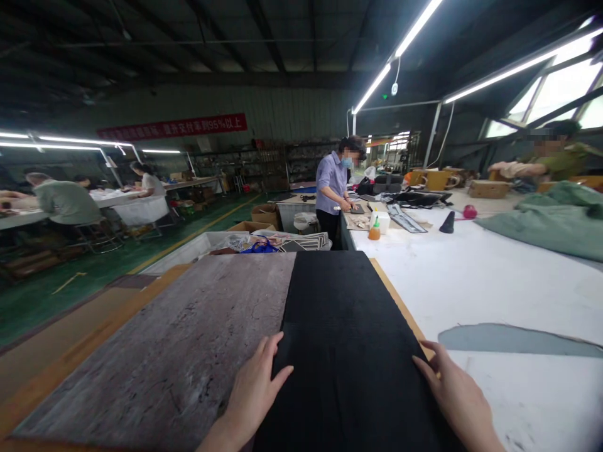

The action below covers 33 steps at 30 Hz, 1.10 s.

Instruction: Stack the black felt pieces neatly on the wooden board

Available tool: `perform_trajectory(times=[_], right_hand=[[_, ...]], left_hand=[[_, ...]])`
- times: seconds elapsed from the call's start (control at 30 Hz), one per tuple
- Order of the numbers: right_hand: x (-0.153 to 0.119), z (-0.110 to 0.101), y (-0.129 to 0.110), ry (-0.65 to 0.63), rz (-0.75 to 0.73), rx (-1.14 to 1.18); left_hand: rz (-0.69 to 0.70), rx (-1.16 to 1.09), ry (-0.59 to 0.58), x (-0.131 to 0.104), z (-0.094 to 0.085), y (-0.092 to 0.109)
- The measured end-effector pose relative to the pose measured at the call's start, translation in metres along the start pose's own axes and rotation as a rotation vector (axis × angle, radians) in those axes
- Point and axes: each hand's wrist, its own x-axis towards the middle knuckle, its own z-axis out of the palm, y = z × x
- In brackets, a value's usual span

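Left hand [254,383] lies open, palm down, at left edge of flat black rectangular sheet [346,339], front centre; right hand [459,389] curves at right edge, grip unclear. Mottled grey-brown board [188,326] left; white tabletop [471,282] right, grey-blue curved patch [509,339] beyond right hand.

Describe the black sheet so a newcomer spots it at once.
Start at the large white table filling the right side. Just left of it, nearest the camera, the black sheet lies between the wearer's left hand and right hand. Its plain, dark surface sets it apart from the mottled grey surface on its left.
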Motion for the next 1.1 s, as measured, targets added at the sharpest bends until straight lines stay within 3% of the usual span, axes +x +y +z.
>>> perform_trajectory(times=[0.13, 0.3, 0.47, 0.63, 0.8, 0.9, 1.0, 1.1], right_hand=[[-0.005, -0.004, -0.009, 0.004, 0.012, -0.059], [-0.010, -0.005, -0.014, 0.019, 0.043, -0.105], [-0.012, -0.003, -0.014, 0.026, 0.053, -0.105], [-0.013, -0.002, -0.014, 0.048, 0.039, -0.087], [-0.014, -0.001, -0.014, 0.062, 0.028, -0.074], [-0.016, -0.002, -0.015, 0.064, 0.036, -0.069], [-0.017, -0.002, -0.014, 0.058, 0.036, -0.059], [-0.012, -0.001, -0.012, 0.053, 0.026, -0.035]], left_hand=[[0.230, 0.213, 0.131, -0.010, -0.002, 0.015], [0.542, 0.274, 0.081, -0.020, 0.002, 0.028], [0.447, 0.441, 0.118, -0.024, 0.007, 0.016], [0.324, 0.384, 0.089, -0.026, 0.005, 0.001], [0.174, 0.532, 0.206, -0.022, -0.016, -0.009], [0.123, 0.626, 0.329, -0.016, -0.028, -0.002], [0.272, 0.545, 0.382, -0.012, -0.021, 0.015], [0.609, 0.434, 0.203, -0.009, 0.004, 0.028]])
